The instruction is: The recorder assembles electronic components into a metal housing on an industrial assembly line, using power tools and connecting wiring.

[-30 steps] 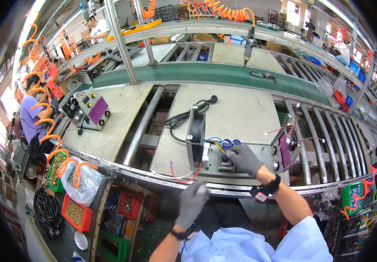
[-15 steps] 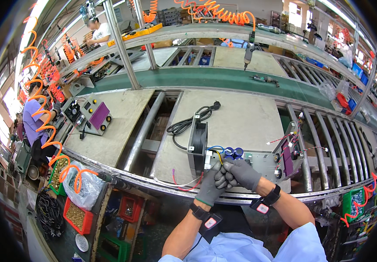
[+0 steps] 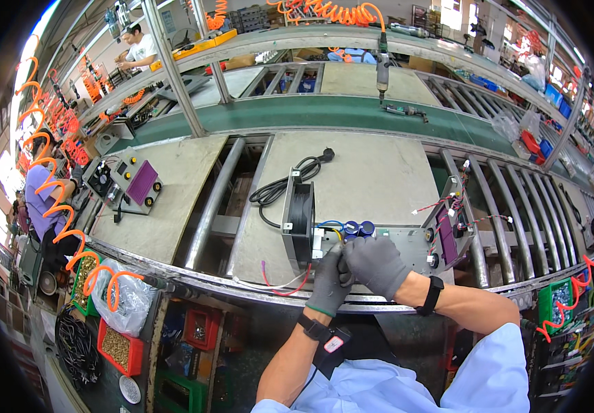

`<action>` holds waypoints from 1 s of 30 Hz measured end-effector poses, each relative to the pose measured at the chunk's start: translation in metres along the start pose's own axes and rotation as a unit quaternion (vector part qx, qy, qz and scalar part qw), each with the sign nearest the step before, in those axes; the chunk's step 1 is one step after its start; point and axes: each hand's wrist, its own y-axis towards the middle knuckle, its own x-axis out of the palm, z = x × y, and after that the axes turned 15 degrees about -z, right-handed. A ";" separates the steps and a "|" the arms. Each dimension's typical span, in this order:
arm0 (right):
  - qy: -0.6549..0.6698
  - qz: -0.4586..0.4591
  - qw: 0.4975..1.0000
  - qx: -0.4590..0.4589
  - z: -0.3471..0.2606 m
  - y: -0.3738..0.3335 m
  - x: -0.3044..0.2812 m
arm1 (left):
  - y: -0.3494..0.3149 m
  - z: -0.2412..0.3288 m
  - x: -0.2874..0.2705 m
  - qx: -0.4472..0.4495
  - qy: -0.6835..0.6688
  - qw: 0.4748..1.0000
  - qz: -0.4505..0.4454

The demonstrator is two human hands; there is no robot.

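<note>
Both my hands wear grey gloves and work close together at the near edge of a metal chassis. My left hand is closed, its fingertips pinching near the lower end of a yellow wire. Pressed against it, my right hand is also closed, back upward; its fingertips and anything in them are hidden. A black fan stands upright on a metal panel left of my hands. Blue capacitors sit just beyond my right hand. At the chassis's right end is a purple-faced panel with loose wires.
A coiled black power cord lies behind the fan. Red and white leads hang at the board's front edge. Another assembly stands on the left board. Metal rollers lie right. Below left is a red bin of small parts.
My right hand has turned back-upward and its forearm has swung outward to the right. The left hand stays by the yellow wire. The whole view has shifted slightly.
</note>
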 end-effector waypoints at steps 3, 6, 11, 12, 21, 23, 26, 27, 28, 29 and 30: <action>0.045 -0.016 0.998 0.033 0.005 0.002 0.001 | 0.000 0.003 -0.001 -0.024 -0.096 0.994 -0.047; 0.177 -0.023 0.983 0.052 0.016 0.005 0.002 | 0.003 -0.002 -0.003 -0.027 -0.096 0.992 -0.081; 0.643 -0.183 0.739 0.086 0.038 0.008 0.006 | 0.003 -0.011 -0.013 -0.028 -0.217 0.966 -0.140; 0.752 -0.218 0.616 0.084 0.039 0.009 0.009 | 0.003 -0.012 -0.014 0.004 -0.088 0.990 -0.107; 0.657 -0.156 0.733 0.082 0.016 -0.005 0.008 | 0.004 -0.006 -0.005 0.011 -0.097 0.990 -0.104; 0.440 -0.069 0.895 0.034 0.013 -0.008 0.001 | 0.006 -0.008 0.000 0.071 0.031 0.997 0.004; 0.218 -0.061 0.973 0.038 0.009 -0.008 -0.005 | 0.001 0.001 -0.006 0.036 0.058 0.998 -0.009; 0.218 -0.052 0.974 0.036 0.009 -0.006 -0.006 | -0.002 0.001 -0.008 0.019 0.079 0.997 -0.002; 0.188 -0.073 0.979 0.029 0.010 -0.004 -0.008 | -0.003 0.000 -0.009 0.024 0.072 0.996 -0.035; 0.154 -0.098 0.983 0.030 0.012 -0.002 -0.009 | -0.003 -0.002 -0.009 0.030 0.069 0.997 -0.015; 0.137 -0.118 0.983 0.025 0.014 0.001 -0.010 | -0.004 -0.004 -0.009 0.034 0.068 0.997 -0.007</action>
